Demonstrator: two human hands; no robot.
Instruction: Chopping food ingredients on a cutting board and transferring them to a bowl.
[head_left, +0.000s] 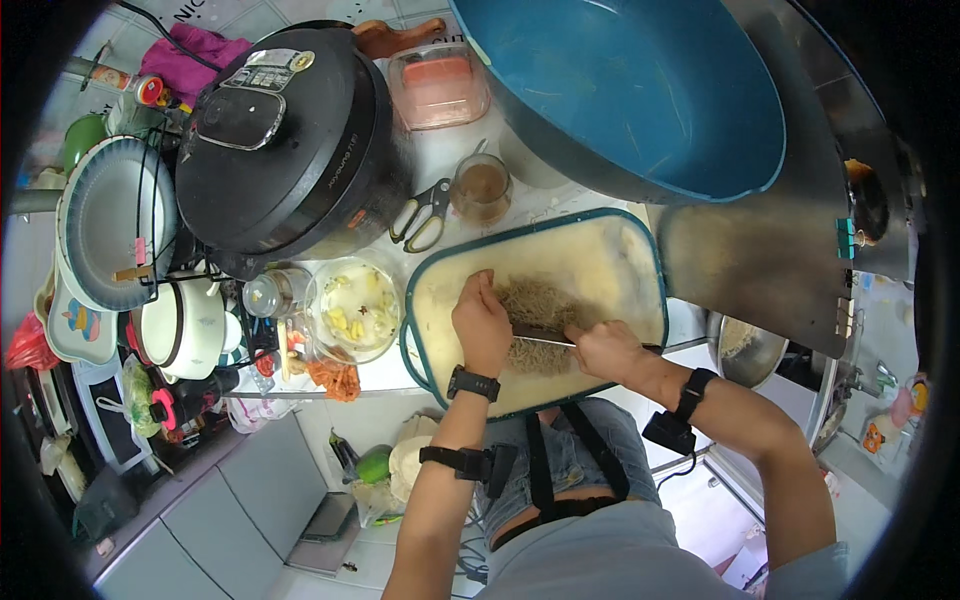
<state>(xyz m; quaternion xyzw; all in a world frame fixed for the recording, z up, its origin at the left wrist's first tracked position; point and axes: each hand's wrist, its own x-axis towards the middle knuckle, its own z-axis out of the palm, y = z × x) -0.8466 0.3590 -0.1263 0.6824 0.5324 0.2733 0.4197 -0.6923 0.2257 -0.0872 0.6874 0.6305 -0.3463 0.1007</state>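
Note:
A pile of fine brownish shreds lies on a cream cutting board with a dark green rim. A knife crosses the pile, its bright edge facing me, with shreds on both sides of it. My right hand is closed around the knife at its handle end. My left hand is at the blade's other end, beside the shreds; its fingers are close together, and whether they grip the blade does not show.
A large blue basin stands behind the board. Scissors, a glass with brown liquid and a glass bowl of chopped pieces are to the left, near a black electric cooker. A metal bowl sits at the right.

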